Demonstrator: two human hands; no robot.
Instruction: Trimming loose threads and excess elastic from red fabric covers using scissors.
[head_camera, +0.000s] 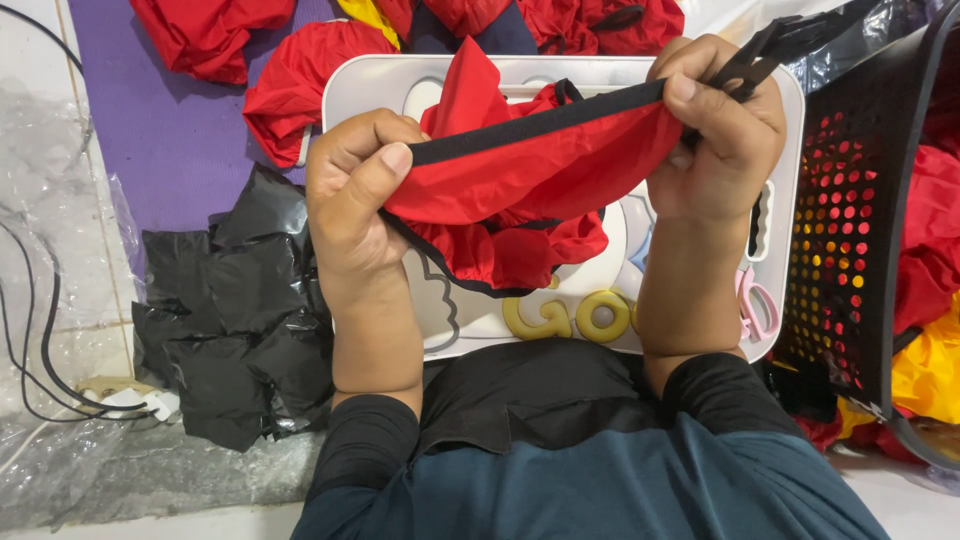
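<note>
At the far 9 o'clock edge I see crumpled clear plastic film (45, 200) with thin black cables (30, 330) running across it toward a small white plug block (130, 402). Next inward, at about 8 o'clock, lies a heap of black plastic bags (235, 310) on a purple mat (185, 130). My left hand (355, 195) sits just left of centre, fingers curled and thumb pressed down, pinching the left end of the black elastic band (540, 125) that edges a red fabric piece (520, 185). The red fabric piece hangs at centre frame, stretched taut between both hands and held above a white lap tray (790, 120) with rounded corners; the tray bears yellow raised shapes near its 6 o'clock edge. Loose folds of the same fabric droop below the band. More red fabric pieces (300, 85) are heaped at 12 o'clock, beyond the tray. My right hand (720, 140) is closed in a fist on the right end of the band, and black straps (790, 45) trail out of it toward 1 o'clock. At 3 o'clock stands a black perforated basket (850, 250), with red and yellow fabric (925, 330) showing through and beside it.
</note>
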